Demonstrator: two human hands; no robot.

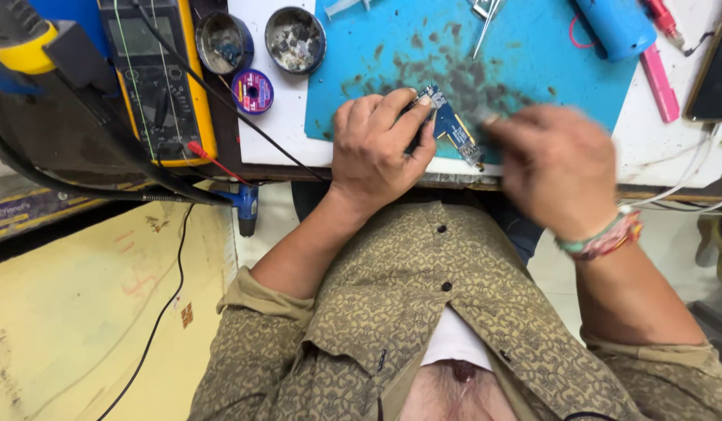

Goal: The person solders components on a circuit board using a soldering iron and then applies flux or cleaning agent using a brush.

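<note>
1. Head view, left hand: as seen from above, the left hand (pixel 380 148) lies at the near edge of the tabletop (pixel 287 129), its grip pinched on a small blue circuit board (pixel 452 125). Thumb and fingers clamp the board's left end, which appears to steady it and leave the right end free for work.
2. Head view, board position: the circuit board lies on the stained blue work mat (pixel 524 62), close to the mat's near edge, angled with one end towards the right hand.
3. Head view, right hand: the right hand (pixel 559 168) is blurred by motion just right of the board. A thin pale tip shows at its fingers near the board's right end; what it is cannot be made out, and whether that grip is pressed together or spread cannot be told. A braided wristband (pixel 602 238) sits on that wrist.
4. Head view, surroundings: two round tins (pixel 259 39) and a small purple reel (pixel 252 91) lie left of the mat, within reach of the left hand. A yellow multimeter (pixel 154 74) stands further left, its black lead crossing the tabletop and a red probe (pixel 209 160) lying beside it. Tweezers (pixel 485 19), a blue cylinder (pixel 618 23) and a pink tool (pixel 658 82) lie at the far and right sides, well apart from the board.
</note>
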